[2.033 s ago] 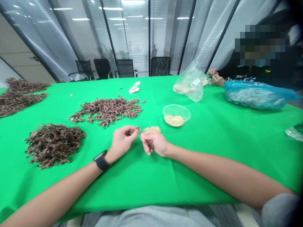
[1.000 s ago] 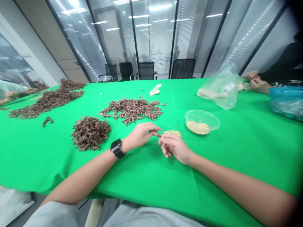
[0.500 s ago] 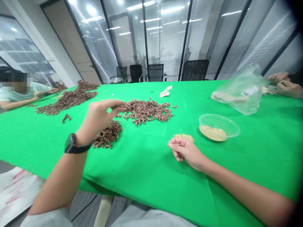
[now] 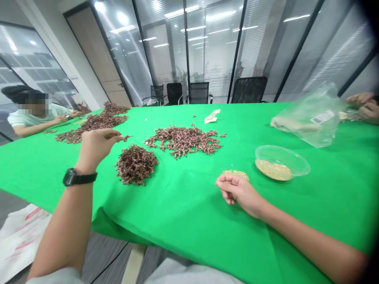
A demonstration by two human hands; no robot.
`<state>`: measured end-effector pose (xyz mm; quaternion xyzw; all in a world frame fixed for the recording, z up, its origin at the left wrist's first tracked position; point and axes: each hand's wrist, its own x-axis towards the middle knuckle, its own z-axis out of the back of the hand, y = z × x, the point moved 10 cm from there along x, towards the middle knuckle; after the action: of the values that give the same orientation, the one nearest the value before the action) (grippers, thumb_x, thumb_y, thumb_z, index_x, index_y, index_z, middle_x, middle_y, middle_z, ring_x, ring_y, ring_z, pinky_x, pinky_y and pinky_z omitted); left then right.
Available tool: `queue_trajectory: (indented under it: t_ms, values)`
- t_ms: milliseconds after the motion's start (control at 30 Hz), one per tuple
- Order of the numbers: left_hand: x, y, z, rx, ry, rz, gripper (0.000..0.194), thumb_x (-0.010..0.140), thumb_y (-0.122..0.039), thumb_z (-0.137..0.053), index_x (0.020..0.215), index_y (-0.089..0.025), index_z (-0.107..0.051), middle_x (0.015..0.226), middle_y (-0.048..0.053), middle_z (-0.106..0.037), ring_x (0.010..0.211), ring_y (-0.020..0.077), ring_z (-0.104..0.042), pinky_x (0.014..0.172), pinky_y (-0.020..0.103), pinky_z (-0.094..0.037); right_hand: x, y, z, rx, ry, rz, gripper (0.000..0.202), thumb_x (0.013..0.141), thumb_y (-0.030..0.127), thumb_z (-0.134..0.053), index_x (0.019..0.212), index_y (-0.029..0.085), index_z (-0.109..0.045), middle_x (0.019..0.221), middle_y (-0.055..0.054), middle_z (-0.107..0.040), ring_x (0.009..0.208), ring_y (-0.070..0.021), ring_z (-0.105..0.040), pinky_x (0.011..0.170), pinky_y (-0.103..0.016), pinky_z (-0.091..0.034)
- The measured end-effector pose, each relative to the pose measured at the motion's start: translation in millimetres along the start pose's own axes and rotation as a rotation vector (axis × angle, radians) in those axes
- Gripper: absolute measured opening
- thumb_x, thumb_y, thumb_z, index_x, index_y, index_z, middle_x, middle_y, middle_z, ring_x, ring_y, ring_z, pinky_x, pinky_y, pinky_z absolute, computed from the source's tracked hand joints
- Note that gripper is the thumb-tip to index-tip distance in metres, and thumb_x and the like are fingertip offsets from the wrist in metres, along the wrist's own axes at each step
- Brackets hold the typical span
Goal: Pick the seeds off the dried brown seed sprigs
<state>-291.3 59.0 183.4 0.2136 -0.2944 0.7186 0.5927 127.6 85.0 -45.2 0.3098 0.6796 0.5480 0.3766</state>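
Observation:
My left hand (image 4: 97, 149), with a black watch on its wrist, pinches a small reddish-brown knobbly piece (image 4: 128, 138) between thumb and fingertips. It hovers above the cloth, up and left of a round, dense heap of dark brown pieces (image 4: 136, 165). Farther right spreads a looser pile of similar reddish-brown pieces (image 4: 186, 140). My right hand (image 4: 240, 192) rests low over the cloth with fingers curled and thumb pressed to the index finger; whatever they may hold is too small to make out. Just behind it lies a little pile of yellowish grains (image 4: 237, 173).
A clear plastic bowl (image 4: 282, 163) holds more yellowish bits. Beyond it are a clear plastic bag (image 4: 310, 118) and another person's hands (image 4: 365, 106). A crumpled paper scrap (image 4: 212, 116) lies at the back. At far left, a person (image 4: 35, 114) sits by large brown piles (image 4: 94, 125).
My left hand has moved left, away from the loose pile, carrying the small brown piece, and the dense heap is uncovered. My right hand keeps its pose; the view has shifted slightly.

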Motion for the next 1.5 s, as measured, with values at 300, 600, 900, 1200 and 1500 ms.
queue_trajectory:
  t_ms: [300, 600, 900, 1200, 1500]
  values:
    - [-1.2, -0.2, -14.7, -0.016, 0.100, -0.005, 0.029, 0.080, -0.044, -0.068, 0.095, -0.022, -0.079, 0.082, -0.003, -0.079, 0.069, 0.0157, -0.066, 0.072, 0.026, -0.050, -2.0, 1.7, -1.9, 0.007, 0.008, -0.012, 0.036, 0.078, 0.050, -0.074, 0.083, 0.018, -0.058, 0.054, 0.005, -0.056, 0.043, -0.0075, -0.049, 0.042, -0.020, -0.030]
    - [-3.4, 7.4, -22.5, -0.041, 0.161, -0.029, 0.025, 0.078, -0.045, -0.070, 0.091, -0.025, -0.079, 0.086, -0.003, -0.080, 0.077, 0.0181, -0.069, 0.081, 0.029, -0.050, -1.7, 1.8, -2.9, 0.031, 0.019, -0.017, 0.034, 0.076, 0.047, -0.075, 0.081, 0.018, -0.059, 0.054, 0.004, -0.057, 0.043, -0.0082, -0.050, 0.042, -0.020, -0.031]
    - [-9.6, 1.6, -20.9, -0.013, 0.273, 0.016, 0.029, 0.077, -0.047, -0.066, 0.088, -0.024, -0.080, 0.080, -0.005, -0.079, 0.067, 0.0159, -0.065, 0.071, 0.025, -0.047, -0.9, 1.6, -3.7, 0.057, 0.033, -0.017, 0.031, 0.078, 0.044, -0.074, 0.082, 0.017, -0.059, 0.055, 0.004, -0.058, 0.043, -0.0081, -0.051, 0.042, -0.020, -0.031]
    - [-6.8, 5.5, -11.9, 0.068, 0.173, 0.026, 0.036, 0.084, -0.051, -0.058, 0.094, -0.023, -0.079, 0.068, -0.005, -0.076, 0.061, 0.0142, -0.062, 0.066, 0.022, -0.045, -1.5, 3.9, -5.2, 0.064, 0.029, -0.021, 0.031, 0.076, 0.044, -0.075, 0.081, 0.018, -0.059, 0.054, 0.004, -0.058, 0.043, -0.0080, -0.050, 0.042, -0.020, -0.031]
    - [-16.3, -151.6, 19.6, -0.298, -0.214, -0.320, 0.028, 0.093, -0.040, -0.058, 0.085, -0.021, -0.077, 0.086, 0.002, -0.077, 0.081, 0.0167, -0.068, 0.084, 0.029, -0.050, 1.2, 3.3, -4.0, 0.057, 0.042, 0.002, 0.029, 0.076, 0.043, -0.074, 0.081, 0.018, -0.059, 0.055, 0.005, -0.059, 0.043, -0.0078, -0.052, 0.042, -0.019, -0.032]
